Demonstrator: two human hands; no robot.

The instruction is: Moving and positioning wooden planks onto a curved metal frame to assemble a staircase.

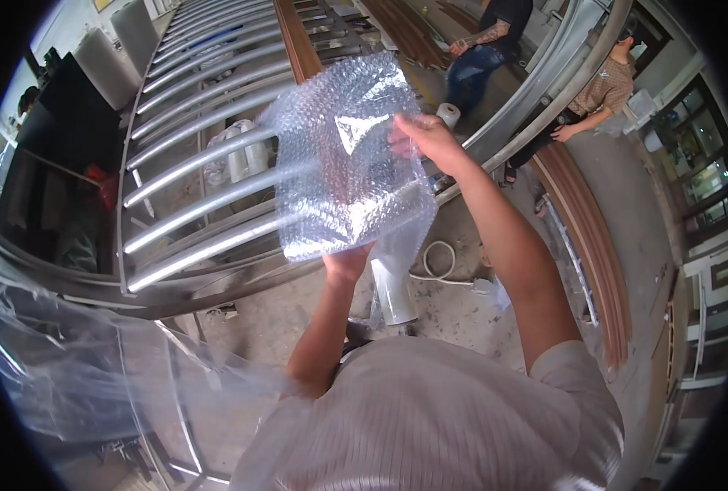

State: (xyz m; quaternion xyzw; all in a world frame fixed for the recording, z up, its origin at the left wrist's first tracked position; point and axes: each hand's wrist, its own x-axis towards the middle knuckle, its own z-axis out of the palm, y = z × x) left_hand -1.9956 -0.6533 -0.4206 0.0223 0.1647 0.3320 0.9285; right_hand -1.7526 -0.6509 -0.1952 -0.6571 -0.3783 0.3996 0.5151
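Note:
A clear sheet of bubble wrap (pixel 343 168), shiny and slightly crumpled, is raised in front of me above the near end of the roller conveyor. My right hand (pixel 429 143) grips its right edge, with the thumb on the near face and the other fingers partly seen through the plastic. At the sheet's lower edge, my left hand (pixel 349 260) reaches up behind it. The wrap covers those fingers, so their pose cannot be made out. Below the sheet, a roll of clear film (pixel 394 293) stands near my body.
Metal rollers (pixel 208 190) fill the left side, with a long brown board (pixel 297 41) lying across them. Brown boards (pixel 585 245) are stacked at right. Two other people, one in jeans (pixel 472 80) and one in a patterned shirt (pixel 603 86), are beyond. A pale hose (pixel 439 262) coils on the floor.

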